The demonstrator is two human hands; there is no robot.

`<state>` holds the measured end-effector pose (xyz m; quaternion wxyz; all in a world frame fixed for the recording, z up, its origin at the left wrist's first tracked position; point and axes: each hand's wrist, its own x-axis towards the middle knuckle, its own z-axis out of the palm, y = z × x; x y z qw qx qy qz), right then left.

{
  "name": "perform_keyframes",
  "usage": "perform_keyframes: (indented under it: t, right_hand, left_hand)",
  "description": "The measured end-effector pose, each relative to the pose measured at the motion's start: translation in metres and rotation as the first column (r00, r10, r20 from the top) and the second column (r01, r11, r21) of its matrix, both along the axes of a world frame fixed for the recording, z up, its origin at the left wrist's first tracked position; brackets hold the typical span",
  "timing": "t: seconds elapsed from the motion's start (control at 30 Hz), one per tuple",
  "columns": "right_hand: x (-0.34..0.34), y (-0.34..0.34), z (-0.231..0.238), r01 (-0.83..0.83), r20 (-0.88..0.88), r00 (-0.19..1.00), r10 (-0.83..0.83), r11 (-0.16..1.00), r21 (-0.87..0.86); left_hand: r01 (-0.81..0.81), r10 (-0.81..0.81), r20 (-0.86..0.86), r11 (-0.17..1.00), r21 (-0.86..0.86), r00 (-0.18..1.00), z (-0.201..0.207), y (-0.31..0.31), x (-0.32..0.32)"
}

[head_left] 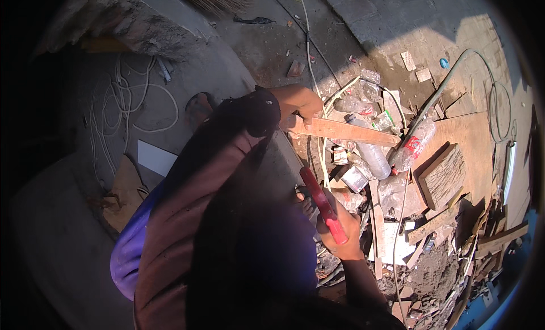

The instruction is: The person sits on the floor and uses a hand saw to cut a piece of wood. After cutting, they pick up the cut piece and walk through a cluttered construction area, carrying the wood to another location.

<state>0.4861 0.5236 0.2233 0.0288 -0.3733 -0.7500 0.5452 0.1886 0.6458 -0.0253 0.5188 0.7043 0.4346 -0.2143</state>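
My left hand [299, 102] is closed at the near end of a tapered wooden strip [346, 131], its fingers curled over the wood. The strip points to the right across a heap of rubbish. Lower down, my right hand [344, 232] grips a long red tool handle [322, 204] that slants up to the left. A thin edge seems to run on from the handle's upper end, but I cannot make out the kind of tool. Beneath the strip lies a cloudy plastic bottle [372, 156], with a red-labelled bottle [413, 148] beside it.
A wooden block [441, 175] rests on a plywood sheet [477, 137] at the right. Broken wood and rubble lie below it. A grey hose [448, 80] and pale cables cross the heap. White cable [122, 91] lies coiled at the left, near a white panel [154, 157].
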Motion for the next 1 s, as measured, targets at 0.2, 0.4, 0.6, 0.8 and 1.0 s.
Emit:
perform_keyframes:
  t: [0.2, 0.4, 0.6, 0.8, 1.0]
  right_hand:
    - [0.025, 0.013, 0.038, -0.197, 0.227, 0.961, 0.157, 0.967, 0.164]
    - [-0.098, 0.03, -0.073, 0.037, -0.104, 0.993, -0.055, 0.985, -0.168]
    - [0.023, -0.008, 0.014, -0.16, 0.163, 0.977, 0.135, 0.976, 0.15]
    - [-0.068, 0.03, -0.084, -0.055, -0.145, 0.987, 0.065, 0.996, 0.073]
    - [-0.056, 0.021, -0.051, -0.052, -0.012, 0.999, 0.053, 0.997, 0.059]
  left_hand:
    - [-0.031, 0.02, 0.199, 0.998, 0.05, 0.98, -0.014, -0.003, -0.015]
    - [-0.043, 0.043, 0.158, 0.999, -0.003, 0.987, -0.007, 0.007, -0.023]
    - [-0.069, 0.063, 0.189, 0.997, 0.028, 0.98, -0.016, 0.0, -0.022]
    - [-0.011, -0.012, 0.125, 0.984, 0.179, 0.992, -0.023, 0.004, -0.012]
    - [-0.098, 0.098, 0.17, 0.995, -0.005, 0.98, -0.042, -0.01, -0.027]
